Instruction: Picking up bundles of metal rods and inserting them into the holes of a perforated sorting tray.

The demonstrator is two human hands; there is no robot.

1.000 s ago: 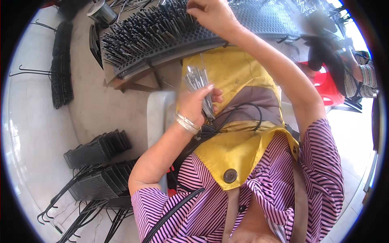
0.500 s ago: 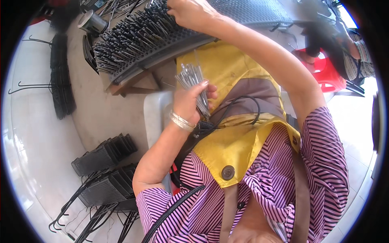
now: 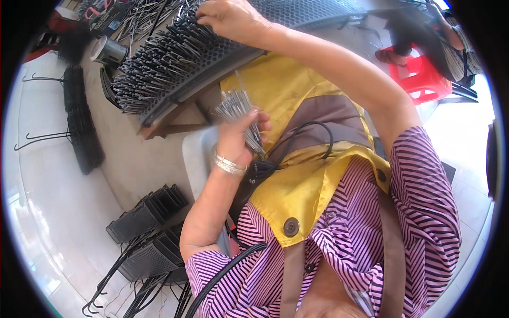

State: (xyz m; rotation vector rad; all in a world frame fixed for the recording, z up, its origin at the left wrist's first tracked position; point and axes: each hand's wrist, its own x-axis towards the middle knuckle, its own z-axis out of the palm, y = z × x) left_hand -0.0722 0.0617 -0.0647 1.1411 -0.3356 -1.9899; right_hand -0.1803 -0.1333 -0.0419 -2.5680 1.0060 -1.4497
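A bundle of thin metal rods [image 3: 237, 110] is gripped in my left hand [image 3: 239, 133], above the yellow apron on my lap. Its rods fan out past my thumb, one reaching higher than the others. My right hand [image 3: 229, 20] is up at the far edge of many dark-tipped rods [image 3: 164, 66], which stand packed upright in a black perforated board [image 3: 313, 11]. My thumb and fingers there are pinched together at the rod tops. Whatever is between those fingertips is too small to make out.
A metal can [image 3: 108, 52] stands left of the board, near loose rods [image 3: 139, 21]. Black mesh racks with hooked rods [image 3: 151, 254] are at the lower left, and more hang by the white wall [image 3: 82, 122]. A person sits near a red stool [image 3: 419, 77] at right.
My right hand has shifted a little left along the rod tops. The view has turned slightly; my left hand still holds its bundle.
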